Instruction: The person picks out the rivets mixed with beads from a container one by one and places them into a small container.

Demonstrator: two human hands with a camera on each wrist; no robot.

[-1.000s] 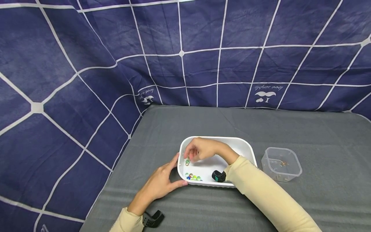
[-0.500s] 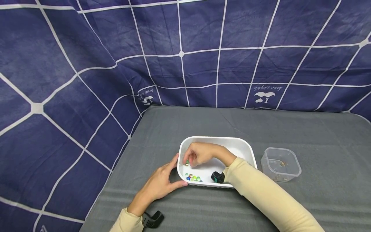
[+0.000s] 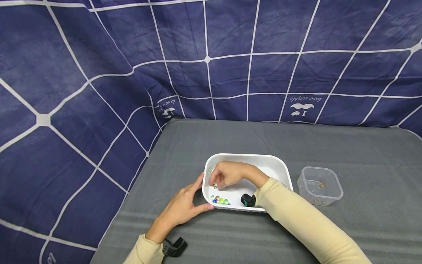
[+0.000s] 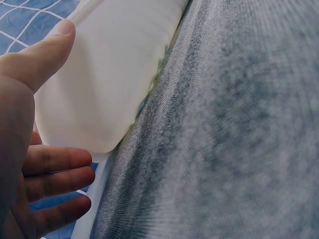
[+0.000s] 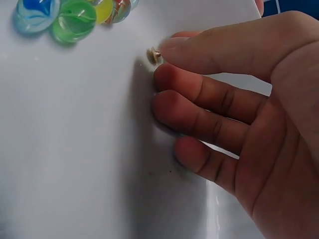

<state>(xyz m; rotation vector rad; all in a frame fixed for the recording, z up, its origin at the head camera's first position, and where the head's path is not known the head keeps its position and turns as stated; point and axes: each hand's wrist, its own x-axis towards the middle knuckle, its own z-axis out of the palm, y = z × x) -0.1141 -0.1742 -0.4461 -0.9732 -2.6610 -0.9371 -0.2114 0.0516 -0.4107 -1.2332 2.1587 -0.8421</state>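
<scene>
A white tray (image 3: pixel 254 155) holds several glass marbles (image 3: pixel 221 201) at its near left corner. Inside the tray, toward the left end, the right hand (image 3: pixel 229 173) bends its fingers downward. The right wrist view shows a small brass-coloured piece (image 5: pixel 153 56) pinched at the tips of that hand's thumb and forefinger (image 5: pixel 174 50), with a blue marble (image 5: pixel 36 14) and a green marble (image 5: pixel 75 21) farther off. The left hand (image 3: pixel 181 207) rests against the tray's left end, thumb at the near corner; in the left wrist view its fingers (image 4: pixel 60 172) are relaxed beside the tray wall (image 4: pixel 94 94).
To the right of the tray stands a clear plastic box (image 3: pixel 319 187) with small brass-coloured pieces (image 3: pixel 322 186) inside. Grey cloth (image 3: pixel 204 139) covers the table, and a blue gridded cloth (image 3: pixel 227 77) hangs behind and at the left.
The right hand has moved slightly nearer the front inside the tray since the earliest frame, with small pieces at its fingertips. The left hand keeps its place at the tray's end.
</scene>
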